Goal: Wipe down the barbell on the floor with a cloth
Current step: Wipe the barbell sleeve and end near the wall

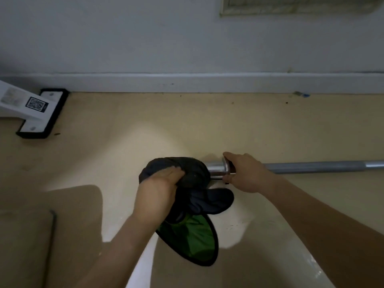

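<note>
A steel barbell (311, 166) lies on the beige floor, running from the middle out past the right edge. My right hand (247, 173) grips the bar just right of its shiny collar (217, 169). My left hand (160, 183) is closed on a dark cloth (193, 173) bunched over the left end of the sleeve, which the cloth hides. The cloth's loose part, black with a green inner side (193, 235), hangs down onto the floor below my hands.
A white wall with a skirting board (187, 83) runs across the back. A white machine foot on a black pad (39, 113) stands at the far left. A brown board or mat (27, 235) lies at the lower left. A vent (291, 5) sits high on the wall.
</note>
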`<state>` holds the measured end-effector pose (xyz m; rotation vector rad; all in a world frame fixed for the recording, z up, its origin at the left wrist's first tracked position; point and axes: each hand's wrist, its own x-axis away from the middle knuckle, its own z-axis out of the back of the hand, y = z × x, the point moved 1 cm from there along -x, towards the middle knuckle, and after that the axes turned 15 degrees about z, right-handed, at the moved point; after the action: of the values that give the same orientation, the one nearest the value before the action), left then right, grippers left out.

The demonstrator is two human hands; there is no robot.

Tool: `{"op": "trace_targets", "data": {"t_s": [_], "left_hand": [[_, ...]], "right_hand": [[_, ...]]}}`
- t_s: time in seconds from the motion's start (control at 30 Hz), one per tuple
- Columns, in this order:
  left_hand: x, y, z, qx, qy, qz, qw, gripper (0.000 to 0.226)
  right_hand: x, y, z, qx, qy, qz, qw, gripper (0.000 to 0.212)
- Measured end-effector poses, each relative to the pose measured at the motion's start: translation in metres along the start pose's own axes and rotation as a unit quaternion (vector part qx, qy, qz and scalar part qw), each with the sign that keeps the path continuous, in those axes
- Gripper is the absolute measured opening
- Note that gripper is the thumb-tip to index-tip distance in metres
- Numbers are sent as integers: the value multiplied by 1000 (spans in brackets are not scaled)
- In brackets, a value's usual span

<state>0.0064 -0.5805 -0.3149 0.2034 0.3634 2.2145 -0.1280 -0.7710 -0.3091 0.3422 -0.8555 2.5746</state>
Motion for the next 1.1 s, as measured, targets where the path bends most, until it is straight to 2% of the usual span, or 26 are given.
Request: {"op": "trace_targets", "data": {"t_s": [0.1, 0.17, 0.2, 0.23, 0.27, 0.3, 0.33, 0.37, 0.4, 0.43, 0.47, 0.5, 0.53, 0.57, 0.6, 0.63, 0.7, 0.8, 0.87, 0.93, 1.03, 1.1], "left_hand": [[33, 16, -7, 61, -75, 94, 991, 21], [44, 23, 4, 210, -76, 205, 953, 18], [44, 30, 14, 318, -66, 269, 907, 19], [44, 40, 23, 443, -79, 324, 832, 20], [44, 51, 31, 558, -110, 360, 739, 21], [42, 63, 37, 638, -142, 379, 655, 21], [41, 71, 41, 674, -159, 387, 609, 19], [40, 73, 43, 682, -156, 398, 593, 17], [37, 70, 43, 684, -128, 416, 585, 17], [33, 60, 42, 674, -84, 432, 593, 20], [28, 45, 40, 652, -30, 437, 619, 24], [22, 27, 37, 598, 34, 426, 678, 27], [16, 11, 36, 483, 89, 389, 779, 32], [10, -1, 32, 315, 113, 317, 887, 37], [6, -10, 23, 154, 104, 225, 956, 42], [4, -14, 12, 31, 75, 146, 986, 49], [3, -17, -2, -89, 25, 68, 993, 59], [-10, -23, -1, -145, -15, 17, 989, 76], [-15, -26, 3, -146, -32, -8, 989, 83], [-7, -21, -3, -121, -52, -44, 990, 73], [3, -8, -21, -128, -44, -119, 984, 62], [-11, -12, -18, -104, 1, -71, 992, 62]], "right_hand": [[5, -3, -7, 4, 56, -2, 998, 59], [12, -14, -8, 72, 180, 29, 981, 53], [19, -24, -8, 54, 234, 34, 970, 43], [28, -36, -9, -23, 243, 35, 969, 35], [37, -52, -12, -157, 202, 29, 966, 32], [46, -69, -16, -326, 128, 24, 936, 32], [54, -81, -24, -432, 83, 16, 898, 31], [58, -86, -31, -445, 87, 23, 891, 28], [58, -84, -36, -400, 129, 28, 907, 27], [55, -79, -37, -310, 185, 29, 932, 27], [51, -71, -35, -198, 232, 32, 952, 30], [45, -62, -33, -80, 264, 39, 961, 36], [39, -53, -32, 35, 275, 43, 960, 46], [33, -45, -36, 129, 248, 33, 960, 59], [29, -36, -41, 196, 208, 19, 958, 70], [26, -29, -47, 238, 184, 19, 954, 77], [20, -18, -54, 281, 187, 45, 940, 73], [3, -11, -42, 302, 184, 70, 933, 55], [-11, -10, -23, 294, 129, 72, 944, 45], [-26, -7, -4, 240, 45, 68, 967, 36], [-45, -1, 18, 118, -57, 30, 991, 45], [-52, 2, 24, 53, -79, 3, 995, 65]]}}
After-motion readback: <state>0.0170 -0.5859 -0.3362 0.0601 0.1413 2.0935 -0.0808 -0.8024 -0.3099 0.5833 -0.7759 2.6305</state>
